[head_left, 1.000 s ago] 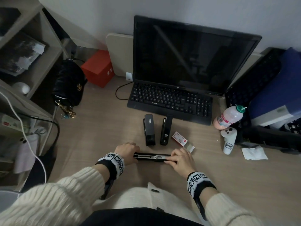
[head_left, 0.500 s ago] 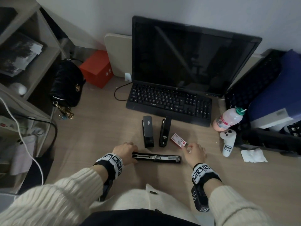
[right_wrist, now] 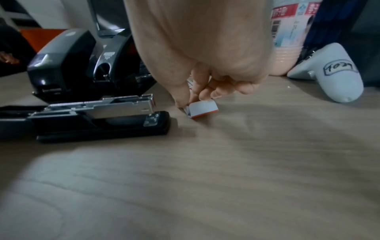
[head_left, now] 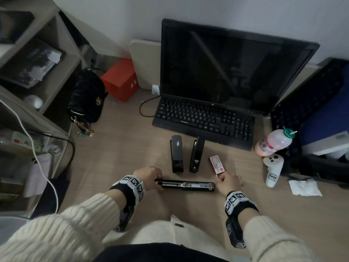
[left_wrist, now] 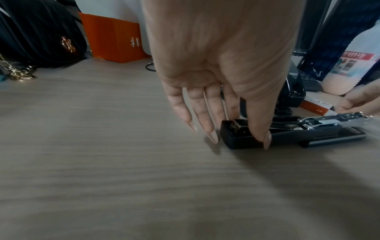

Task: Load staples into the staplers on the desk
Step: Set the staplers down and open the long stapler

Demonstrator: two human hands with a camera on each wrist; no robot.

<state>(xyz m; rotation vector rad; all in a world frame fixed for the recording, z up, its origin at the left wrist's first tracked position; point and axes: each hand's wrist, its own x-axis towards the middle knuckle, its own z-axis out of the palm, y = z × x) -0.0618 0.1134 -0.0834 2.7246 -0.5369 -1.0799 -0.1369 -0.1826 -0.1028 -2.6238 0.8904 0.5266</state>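
**Q:** Where did the staplers lie, and what were the hands doing?

**A:** One stapler [head_left: 186,185] lay opened flat near the front edge of the desk [head_left: 117,148], its metal staple channel facing up. The left hand [head_left: 148,177] pinned its hinge end, thumb and a finger pinching the black body, as the left wrist view showed. Two more staplers [head_left: 177,155] stood closed just behind it, before the keyboard [head_left: 204,120].

**Q:** And the right hand?

**A:** The right hand [head_left: 229,181] was at the staple box [head_left: 216,164], just right of the open stapler, thumb and forefinger nipping the box's open end flap. Whether it had hold of any staples could not be told.

**Q:** How would the staples likely handle?

**A:** A judgement only: a glued strip is light, stiff and brittle, apt to snap if bent. It seemed best pinched by its long sides near the middle and laid straight into the channel while the left hand steadied the heavier, rigid stapler.
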